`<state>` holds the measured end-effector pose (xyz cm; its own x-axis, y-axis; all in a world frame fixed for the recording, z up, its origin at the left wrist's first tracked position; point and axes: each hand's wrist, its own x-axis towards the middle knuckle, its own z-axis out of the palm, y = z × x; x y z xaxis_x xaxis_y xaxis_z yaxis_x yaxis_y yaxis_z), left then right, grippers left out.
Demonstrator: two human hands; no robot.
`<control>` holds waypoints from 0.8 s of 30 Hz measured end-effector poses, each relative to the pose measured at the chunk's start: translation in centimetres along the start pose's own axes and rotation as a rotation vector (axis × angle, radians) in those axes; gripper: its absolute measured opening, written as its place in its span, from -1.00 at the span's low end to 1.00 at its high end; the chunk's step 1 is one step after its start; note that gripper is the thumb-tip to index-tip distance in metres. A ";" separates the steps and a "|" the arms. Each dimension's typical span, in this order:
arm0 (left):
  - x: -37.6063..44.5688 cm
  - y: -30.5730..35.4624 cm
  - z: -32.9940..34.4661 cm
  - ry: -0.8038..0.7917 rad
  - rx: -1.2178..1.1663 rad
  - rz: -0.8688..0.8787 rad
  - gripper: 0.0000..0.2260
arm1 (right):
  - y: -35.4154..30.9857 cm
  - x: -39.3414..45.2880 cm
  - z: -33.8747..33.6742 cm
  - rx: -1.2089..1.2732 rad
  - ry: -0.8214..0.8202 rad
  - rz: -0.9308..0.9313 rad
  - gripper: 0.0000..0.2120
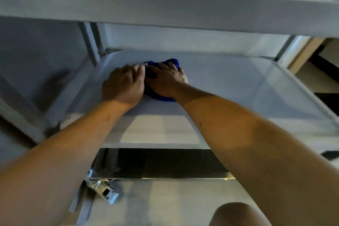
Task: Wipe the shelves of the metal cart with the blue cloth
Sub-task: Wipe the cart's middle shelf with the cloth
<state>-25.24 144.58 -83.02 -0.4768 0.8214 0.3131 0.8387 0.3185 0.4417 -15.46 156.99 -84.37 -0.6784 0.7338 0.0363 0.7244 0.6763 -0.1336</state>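
Observation:
The metal cart's middle shelf [229, 82] stretches across the centre of the head view, under the upper shelf's front edge [165, 7]. A dark blue cloth [161, 97] lies bunched on the middle shelf near its left back part. My right hand [166, 80] presses flat on top of the cloth, fingers spread over it. My left hand [124, 86] rests on the shelf right beside the cloth, its thumb side touching the cloth's left edge; whether it grips the cloth is hidden. Most of the cloth is covered by the hands.
A lower shelf edge [156, 178] shows below my forearms. The cart's left upright post [91, 46] stands at the shelf's back left corner, the right post [286, 47] at the back right. A caster fitting [103, 189] sits bottom left. My knee [236, 214] is at the bottom.

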 end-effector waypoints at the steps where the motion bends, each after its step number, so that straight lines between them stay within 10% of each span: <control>1: 0.1 1.4 0.8 -0.016 0.012 0.033 -0.48 | 2.4 -0.4 -0.2 0.001 0.010 0.056 -0.31; 13: 0.0 14.0 7.9 -0.186 0.015 0.265 -0.52 | 28.0 -14.5 -5.1 -0.056 0.083 0.711 -0.28; 24: -2.4 8.5 3.1 -0.257 0.149 0.152 -0.44 | 14.3 -12.9 -3.5 -0.032 0.031 0.530 -0.26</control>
<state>-16.17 146.79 -82.62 -0.2769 0.9513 0.1354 0.9336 0.2330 0.2723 4.10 157.47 -83.29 -0.2149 0.9766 0.0010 0.9706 0.2136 -0.1113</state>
